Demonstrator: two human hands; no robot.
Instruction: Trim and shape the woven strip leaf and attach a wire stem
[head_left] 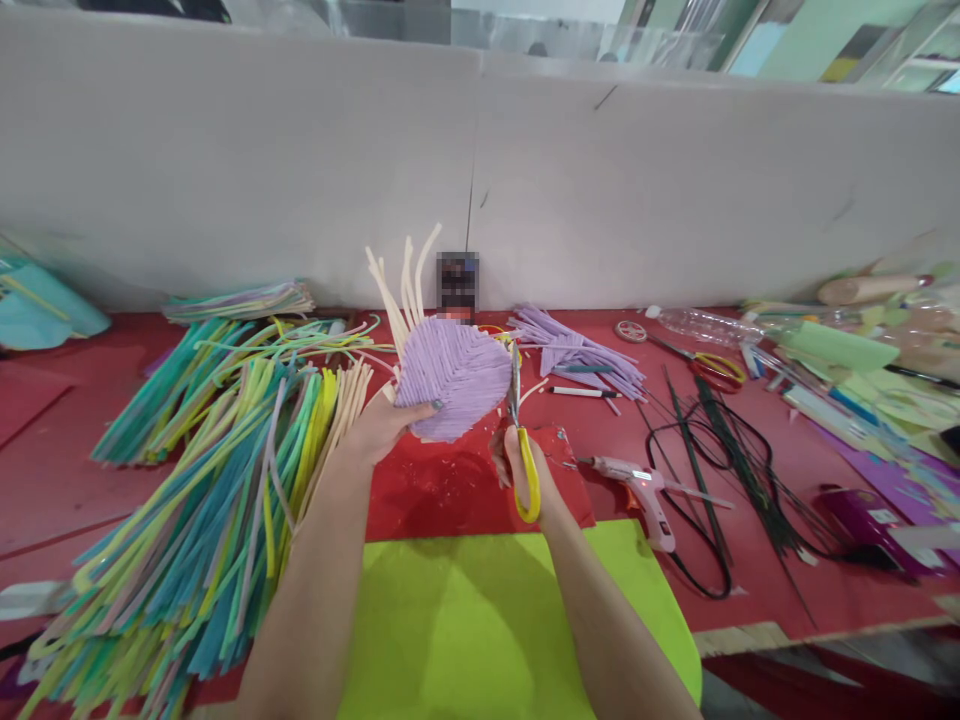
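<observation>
My left hand (384, 425) grips a purple leaf-shaped piece (452, 378) made of glued pipe cleaners, held upright above the red table, with cream stems sticking up from its top. My right hand (523, 472) is closed on yellow-handled scissors (521, 440), whose blades point up along the right edge of the purple piece.
A big pile of coloured pipe cleaners (217, 480) lies at the left. A lime-green sheet (487, 620) lies in front. A pink glue gun (637, 485), black wires (720, 470), purple offcuts (577, 350) and a second pair of scissors (709, 362) are at the right. A grey wall (480, 180) stands behind.
</observation>
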